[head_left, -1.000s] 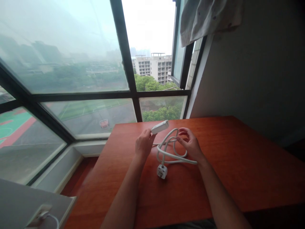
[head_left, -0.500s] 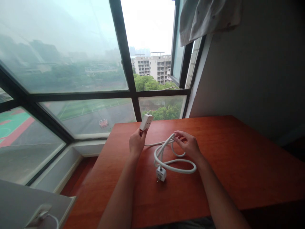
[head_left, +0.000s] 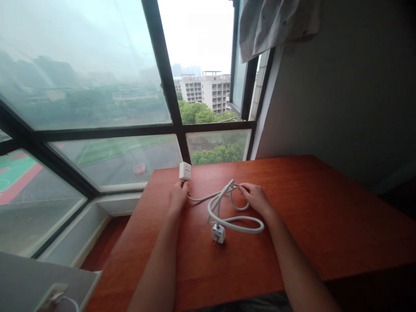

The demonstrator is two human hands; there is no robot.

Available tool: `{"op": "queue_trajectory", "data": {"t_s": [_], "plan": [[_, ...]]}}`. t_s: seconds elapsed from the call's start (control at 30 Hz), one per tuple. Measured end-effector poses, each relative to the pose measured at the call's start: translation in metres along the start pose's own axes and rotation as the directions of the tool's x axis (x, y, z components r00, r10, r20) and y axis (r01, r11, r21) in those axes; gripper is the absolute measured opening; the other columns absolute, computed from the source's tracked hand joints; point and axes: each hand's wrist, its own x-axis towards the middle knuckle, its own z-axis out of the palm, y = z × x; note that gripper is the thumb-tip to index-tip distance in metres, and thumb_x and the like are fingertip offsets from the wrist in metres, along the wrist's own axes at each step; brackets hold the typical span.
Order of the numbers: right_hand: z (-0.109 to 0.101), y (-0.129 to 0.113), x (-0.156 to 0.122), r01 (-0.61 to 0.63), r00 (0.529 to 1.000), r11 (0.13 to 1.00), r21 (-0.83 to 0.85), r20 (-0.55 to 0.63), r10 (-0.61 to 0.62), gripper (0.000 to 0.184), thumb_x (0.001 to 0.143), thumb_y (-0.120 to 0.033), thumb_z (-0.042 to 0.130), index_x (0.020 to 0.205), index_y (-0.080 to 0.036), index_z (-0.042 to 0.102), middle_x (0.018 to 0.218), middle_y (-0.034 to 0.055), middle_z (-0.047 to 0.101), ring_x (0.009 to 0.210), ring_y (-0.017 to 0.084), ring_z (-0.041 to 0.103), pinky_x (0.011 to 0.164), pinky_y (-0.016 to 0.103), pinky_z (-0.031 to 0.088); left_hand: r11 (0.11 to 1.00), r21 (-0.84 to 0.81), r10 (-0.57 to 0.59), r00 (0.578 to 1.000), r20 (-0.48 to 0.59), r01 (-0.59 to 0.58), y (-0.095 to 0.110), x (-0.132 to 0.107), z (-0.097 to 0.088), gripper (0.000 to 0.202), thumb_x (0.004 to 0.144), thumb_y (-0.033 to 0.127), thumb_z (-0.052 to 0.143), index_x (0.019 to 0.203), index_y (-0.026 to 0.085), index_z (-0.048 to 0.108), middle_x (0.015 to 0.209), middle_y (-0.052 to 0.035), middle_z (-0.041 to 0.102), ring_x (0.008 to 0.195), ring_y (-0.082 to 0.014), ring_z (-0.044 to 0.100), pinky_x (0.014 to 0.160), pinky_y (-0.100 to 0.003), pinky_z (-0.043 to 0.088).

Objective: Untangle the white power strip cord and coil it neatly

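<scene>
A white extension socket block (head_left: 185,171) stands up above the fingers of my left hand (head_left: 178,197), which is closed around its cable end. Its white cord (head_left: 250,231) runs right from that hand and lies in loose loops on the brown table. At the near side of the loops rests the white plug (head_left: 218,234), pins facing toward me. My right hand (head_left: 258,198) is at the right of the coil, thumb and fingers pinched on a stretch of the cord.
The wooden table (head_left: 312,216) reaches up to the windows and a dark wall at right. A black window frame (head_left: 113,132) runs behind it. Lower left, a wall socket (head_left: 53,297) has a white cable plugged in. A curtain (head_left: 276,26) hangs at upper right.
My left hand has moved left and lower with the socket block, its grip now below the block. My right fingers, earlier looser by the loop, have closed on the cord.
</scene>
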Motion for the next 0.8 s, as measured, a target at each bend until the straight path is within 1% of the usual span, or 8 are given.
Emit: {"op": "queue_trajectory", "data": {"t_s": [0.13,0.27,0.4,0.47,0.57,0.67,0.73,0.8], "plan": [[0.003,-0.001,0.001,-0.037,0.994,0.998,0.052,-0.105,0.042,0.03,0.084,-0.043,0.053,0.089,-0.021,0.073,0.087,0.0071,0.073,0.074,0.021,0.064,0.069,0.032,0.047,0.999,0.022,0.04,0.999,0.003,-0.04,-0.002,0.001,0.004,0.027,0.089,0.033,0.04,0.087,0.017,0.061,0.062,-0.0022,0.062,0.056,-0.0157,0.059,0.053,-0.024,0.036],[0.007,-0.004,0.002,-0.1,0.976,0.987,0.123,-0.18,0.121,0.032,0.082,-0.046,0.056,0.086,-0.019,0.073,0.079,0.0064,0.072,0.069,0.021,0.063,0.066,0.03,0.046,0.993,0.049,0.111,0.994,-0.006,-0.11,0.008,-0.003,0.003,0.03,0.091,0.036,0.039,0.092,0.017,0.062,0.067,-0.0037,0.065,0.058,-0.0159,0.059,0.054,-0.024,0.035],[0.011,-0.004,0.002,-0.169,0.961,0.964,0.206,-0.185,0.208,0.038,0.081,-0.052,0.055,0.085,-0.019,0.073,0.063,0.0031,0.065,0.058,0.018,0.057,0.055,0.027,0.042,0.969,0.127,0.208,0.977,0.049,-0.212,0.021,-0.01,0.002,0.027,0.09,0.032,0.043,0.086,0.017,0.065,0.076,-0.0066,0.068,0.067,-0.0168,0.061,0.057,-0.024,0.035],[0.013,-0.003,0.002,-0.194,0.955,0.951,0.24,-0.175,0.239,0.042,0.08,-0.056,0.054,0.084,-0.019,0.073,0.057,0.0016,0.061,0.051,0.016,0.053,0.05,0.026,0.039,0.959,0.128,0.244,0.966,0.082,-0.253,0.026,-0.013,0.004,0.026,0.089,0.031,0.044,0.082,0.017,0.066,0.079,-0.0072,0.069,0.071,-0.0174,0.061,0.059,-0.024,0.037],[0.013,-0.001,0.001,-0.204,0.947,0.939,0.276,-0.189,0.261,0.048,0.077,-0.062,0.054,0.084,-0.018,0.073,0.055,0.0018,0.06,0.048,0.015,0.05,0.046,0.026,0.037,0.966,0.019,0.255,0.958,0.131,-0.259,0.026,-0.015,0.007,0.028,0.087,0.031,0.045,0.079,0.016,0.067,0.078,-0.0066,0.07,0.07,-0.0181,0.061,0.061,-0.024,0.04],[0.014,-0.001,0.001,-0.189,0.942,0.932,0.309,-0.211,0.26,0.052,0.076,-0.064,0.053,0.085,-0.017,0.073,0.055,0.002,0.06,0.049,0.015,0.05,0.046,0.025,0.037,0.97,-0.121,0.232,0.95,0.209,-0.211,0.021,-0.013,0.011,0.028,0.082,0.033,0.048,0.073,0.014,0.067,0.07,-0.0061,0.067,0.066,-0.0186,0.06,0.058,-0.025,0.041],[0.015,-0.001,0.001,-0.175,0.94,0.928,0.33,-0.226,0.257,0.052,0.076,-0.064,0.053,0.085,-0.016,0.072,0.055,0.0022,0.06,0.049,0.016,0.051,0.046,0.026,0.038,0.964,-0.193,0.233,0.932,0.277,-0.183,0.017,-0.014,0.015,0.027,0.077,0.034,0.053,0.069,0.013,0.066,0.064,-0.0052,0.064,0.061,-0.0175,0.058,0.055,-0.025,0.04],[0.017,-0.001,0.002,-0.167,0.934,0.922,0.349,-0.245,0.262,0.052,0.076,-0.063,0.053,0.086,-0.016,0.072,0.056,0.0029,0.061,0.051,0.016,0.053,0.047,0.026,0.039,0.95,-0.26,0.258,0.904,0.34,-0.173,0.015,-0.016,0.018,0.026,0.074,0.036,0.057,0.069,0.012,0.066,0.063,-0.0043,0.063,0.058,-0.016,0.055,0.053,-0.024,0.04]]}}
